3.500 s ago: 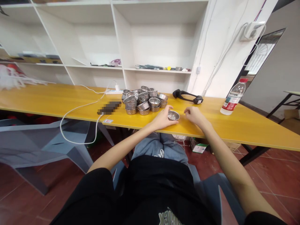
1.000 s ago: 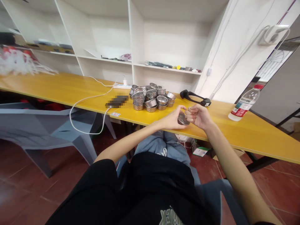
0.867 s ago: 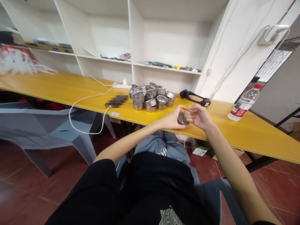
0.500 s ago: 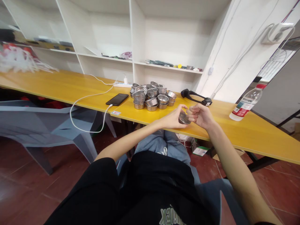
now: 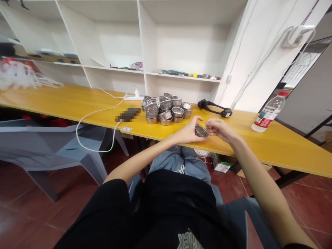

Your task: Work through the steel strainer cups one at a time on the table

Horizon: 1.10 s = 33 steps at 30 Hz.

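A small perforated metal strainer cup [image 5: 201, 131] is tilted between both hands just above the front part of the yellow table [image 5: 272, 145]. My left hand [image 5: 188, 130] grips its left side with thumb and fingers. My right hand [image 5: 219, 128] pinches its right rim. Behind the hands lies a heap of several matching metal strainer cups [image 5: 166, 109].
A phone [image 5: 127, 114] on a white charging cable [image 5: 93, 114] lies left of the heap. A black handheld device [image 5: 214, 108] sits behind my right hand, a water bottle [image 5: 268, 111] far right. White shelves [image 5: 145, 62] line the wall; a grey plastic chair [image 5: 52, 148] stands at left.
The strainer cup was resting on the table under my left hand; both hands have since lifted it and turned it on its side. My view shifted slightly.
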Each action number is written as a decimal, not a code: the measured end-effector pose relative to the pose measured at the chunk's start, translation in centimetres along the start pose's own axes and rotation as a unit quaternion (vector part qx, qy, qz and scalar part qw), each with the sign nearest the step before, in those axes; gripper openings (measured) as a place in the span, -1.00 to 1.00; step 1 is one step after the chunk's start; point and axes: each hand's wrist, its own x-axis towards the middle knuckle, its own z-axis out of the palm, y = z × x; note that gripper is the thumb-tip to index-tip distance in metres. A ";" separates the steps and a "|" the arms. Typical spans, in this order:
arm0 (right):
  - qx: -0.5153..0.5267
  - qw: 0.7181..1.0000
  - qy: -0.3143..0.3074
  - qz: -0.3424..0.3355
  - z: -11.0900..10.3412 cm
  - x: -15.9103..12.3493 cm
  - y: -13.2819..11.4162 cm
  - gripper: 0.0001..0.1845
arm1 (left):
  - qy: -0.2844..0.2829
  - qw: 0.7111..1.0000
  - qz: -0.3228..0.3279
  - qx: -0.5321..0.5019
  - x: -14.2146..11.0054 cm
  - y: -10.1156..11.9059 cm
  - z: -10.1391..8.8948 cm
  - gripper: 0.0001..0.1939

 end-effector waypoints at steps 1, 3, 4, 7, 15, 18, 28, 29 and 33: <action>-0.007 1.000 -0.006 -0.005 0.0 0.1 0.2 -0.29 | -0.003 1.000 -0.008 -0.003 0.0 0.1 0.0 -0.09; -0.023 1.000 -0.009 -0.009 0.1 0.2 0.6 -0.30 | -0.002 1.000 -0.019 0.006 0.0 0.3 -0.1 -0.13; -0.032 0.999 -0.007 -0.010 0.0 0.2 0.7 -0.32 | 0.000 1.000 -0.022 0.012 0.0 0.3 -0.2 -0.15; -0.069 0.998 -0.002 -0.008 0.2 0.1 0.5 -0.40 | 0.015 0.999 -0.017 0.042 0.1 0.4 -0.4 -0.21; -0.185 0.982 0.013 -0.019 1.8 -0.4 -0.7 -0.57 | 0.025 0.997 -0.013 0.066 0.3 0.4 -0.5 -0.34; -0.198 0.980 0.013 -0.014 1.9 -0.4 -0.7 -0.59 | 0.024 0.997 -0.007 0.066 0.4 0.4 -0.5 -0.35; -0.193 0.981 0.015 -0.011 1.9 -0.4 -0.9 -0.61 | 0.023 0.997 -0.002 0.069 0.6 0.4 -0.5 -0.37; -0.195 0.981 0.015 -0.012 2.0 -0.4 -0.9 -0.62 | 0.024 0.997 -0.002 0.069 0.6 0.3 -0.5 -0.37; -0.203 0.979 0.014 -0.017 2.1 -0.4 -0.8 -0.64 | 0.025 0.997 0.007 0.073 0.7 0.1 -0.4 -0.37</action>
